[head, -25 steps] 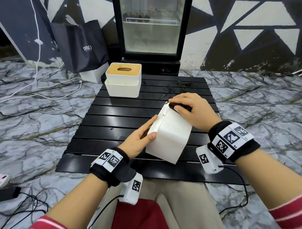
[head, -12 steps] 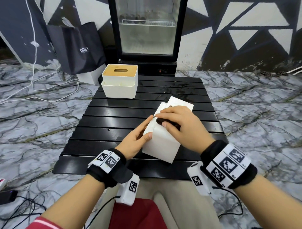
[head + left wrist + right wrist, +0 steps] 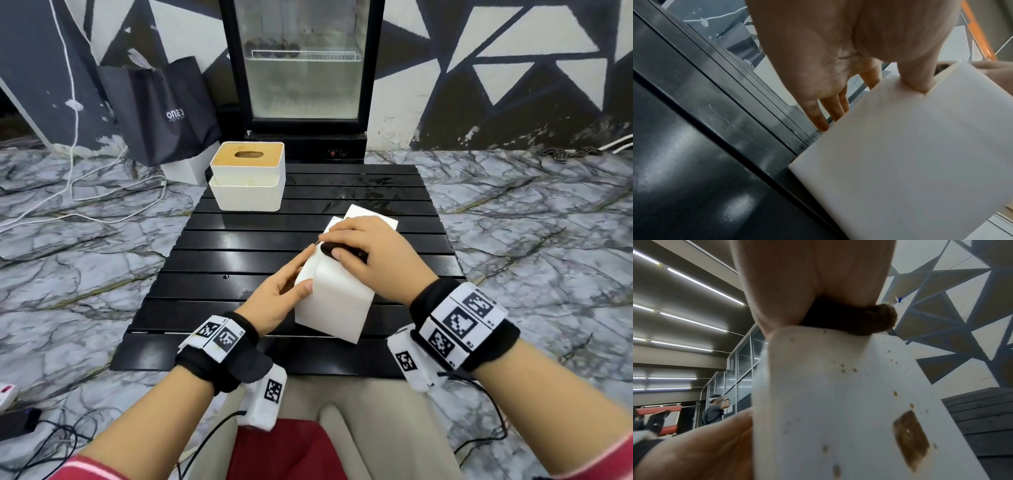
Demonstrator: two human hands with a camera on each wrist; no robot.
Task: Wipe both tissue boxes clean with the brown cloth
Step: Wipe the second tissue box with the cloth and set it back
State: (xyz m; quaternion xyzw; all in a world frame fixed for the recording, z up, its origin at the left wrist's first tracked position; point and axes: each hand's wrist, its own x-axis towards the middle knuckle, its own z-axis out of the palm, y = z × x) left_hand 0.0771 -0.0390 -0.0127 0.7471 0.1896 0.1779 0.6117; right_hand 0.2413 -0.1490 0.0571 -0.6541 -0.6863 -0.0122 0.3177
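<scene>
A white tissue box (image 3: 337, 301) lies tilted on the black slatted table (image 3: 239, 246), near its front. My left hand (image 3: 291, 287) holds its left side, thumb on the near face (image 3: 916, 81) and fingers behind the far edge. My right hand (image 3: 363, 253) presses a bunched brown cloth (image 3: 330, 250) onto the box's upper surface. In the right wrist view the cloth (image 3: 859, 319) sits under the palm at the box's top edge, and the box face (image 3: 838, 402) below it carries brown spots and a brown patch. A second white box with a wooden lid (image 3: 248, 176) stands at the table's far left.
A glass-door fridge (image 3: 303, 68) stands behind the table, with a black paper bag (image 3: 161, 106) to its left. White and black cables (image 3: 75, 185) run over the marble floor on the left. My lap is against the table's front edge.
My right hand has drawn the cloth along the box from its far end toward me. The box has been lowered closer to the table. The left hand keeps its hold.
</scene>
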